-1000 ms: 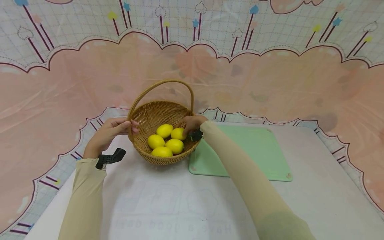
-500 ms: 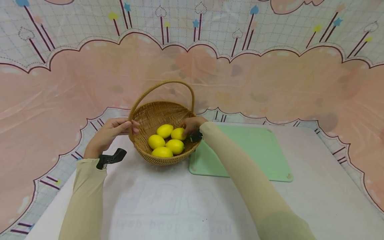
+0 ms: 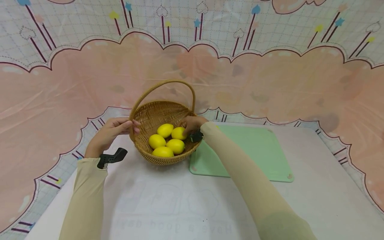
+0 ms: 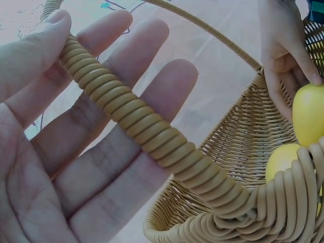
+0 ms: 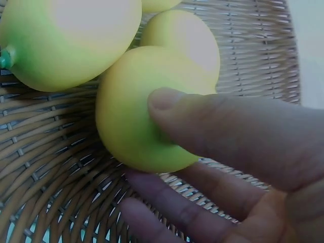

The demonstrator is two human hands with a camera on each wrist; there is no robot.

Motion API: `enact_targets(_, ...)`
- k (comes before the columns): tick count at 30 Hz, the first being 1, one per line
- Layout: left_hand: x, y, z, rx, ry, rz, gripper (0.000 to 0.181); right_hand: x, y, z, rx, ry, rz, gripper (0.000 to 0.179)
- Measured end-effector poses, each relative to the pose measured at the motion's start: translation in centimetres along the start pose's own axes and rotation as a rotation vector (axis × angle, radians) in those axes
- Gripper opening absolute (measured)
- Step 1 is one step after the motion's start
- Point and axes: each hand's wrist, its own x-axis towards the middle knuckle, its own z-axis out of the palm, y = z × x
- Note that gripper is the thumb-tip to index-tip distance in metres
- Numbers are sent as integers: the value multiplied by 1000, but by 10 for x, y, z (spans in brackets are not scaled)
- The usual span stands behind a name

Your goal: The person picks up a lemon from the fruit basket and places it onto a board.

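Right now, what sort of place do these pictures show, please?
Probably an improvised indoor tabletop set, not clearly a kitchen: a printed cloth hangs behind a white table, with a green board and a basket of lemons.

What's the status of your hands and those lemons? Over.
Left hand holding basket handle. Right hand gripping one lemon inside wicker basket. Other lemons close beside it.

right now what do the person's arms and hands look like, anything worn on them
Both arms wear long, plain beige sleeves: left sleeve, right sleeve. The left hand and right hand are ungloved. Each wrist carries a black device.
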Motion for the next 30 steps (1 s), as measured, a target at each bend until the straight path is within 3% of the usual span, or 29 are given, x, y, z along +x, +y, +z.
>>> enact_targets(6, 1, 0, 1, -8, -2, 3, 26, -2, 1, 1, 111, 24, -22, 48)
enact_targets(16, 0, 1, 1, -2, 1, -3, 26, -1, 2, 2, 176, 45, -34, 49)
enact_targets(22, 0, 2, 2, 9, 5, -11, 34, 1, 3, 2, 152, 36, -51, 43)
enact_targets(30, 0, 1, 0, -2, 0, -9, 27, 2, 3, 3, 161, 72, -91, 37)
